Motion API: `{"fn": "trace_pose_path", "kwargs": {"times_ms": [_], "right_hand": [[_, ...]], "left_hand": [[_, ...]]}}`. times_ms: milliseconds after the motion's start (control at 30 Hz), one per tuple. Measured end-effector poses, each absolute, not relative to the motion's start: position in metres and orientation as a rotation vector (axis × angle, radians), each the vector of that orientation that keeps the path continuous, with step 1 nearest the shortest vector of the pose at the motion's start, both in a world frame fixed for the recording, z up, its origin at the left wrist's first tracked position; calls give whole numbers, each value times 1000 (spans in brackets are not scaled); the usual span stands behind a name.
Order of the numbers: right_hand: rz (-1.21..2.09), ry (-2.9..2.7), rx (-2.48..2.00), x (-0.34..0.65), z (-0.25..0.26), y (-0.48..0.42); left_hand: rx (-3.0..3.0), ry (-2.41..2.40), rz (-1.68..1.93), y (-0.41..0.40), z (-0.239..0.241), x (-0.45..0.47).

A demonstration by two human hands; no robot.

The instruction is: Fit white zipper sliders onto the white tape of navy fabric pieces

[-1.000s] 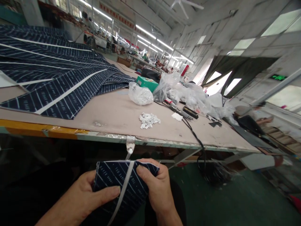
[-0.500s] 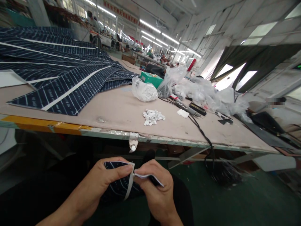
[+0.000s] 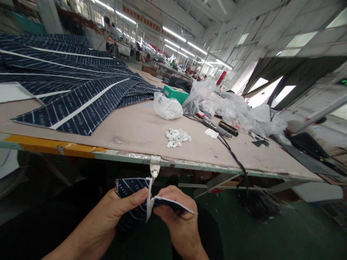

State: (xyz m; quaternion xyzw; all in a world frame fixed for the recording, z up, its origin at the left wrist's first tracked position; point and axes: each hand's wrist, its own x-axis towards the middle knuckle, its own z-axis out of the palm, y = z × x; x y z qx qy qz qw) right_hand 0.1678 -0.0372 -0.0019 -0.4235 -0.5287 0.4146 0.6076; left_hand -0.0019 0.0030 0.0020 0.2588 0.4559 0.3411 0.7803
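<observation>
My left hand (image 3: 112,211) is closed on a dark navy fabric piece (image 3: 132,186) with white stripes and lettering, its thumb pressed on top near the edge. A narrow white strip (image 3: 149,204) runs down that edge, between my two hands. Closed around a folded part of navy striped fabric with a pale edge, my right hand (image 3: 180,220) pinches it just to the right of the strip. Both hands are in front of the table edge, above my lap. The curled fingers hide much of the fabric, and the lower part of it sinks into shadow.
Large navy striped fabric panels (image 3: 81,104) cover the table's left side. On the table (image 3: 135,133) lie a heap of small white pieces (image 3: 177,138), a green box (image 3: 176,94), plastic bags (image 3: 168,106) and a grey corded tool (image 3: 214,124). A white tab (image 3: 155,168) hangs from the front edge.
The fabric in my left hand has tilted up, showing more of its lettering. My right hand has turned, and its folded part now lies flatter and reaches further right. Both hands keep their hold.
</observation>
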Motion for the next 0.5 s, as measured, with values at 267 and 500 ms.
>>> {"fn": "trace_pose_path", "kwargs": {"times_ms": [267,500], "right_hand": [[1500,-623,-899,150,-2,-32],[1518,-483,-1110,148,12,-16]], "left_hand": [[594,795,777,8,16,-2],[614,863,773,11,14,-3]]}}
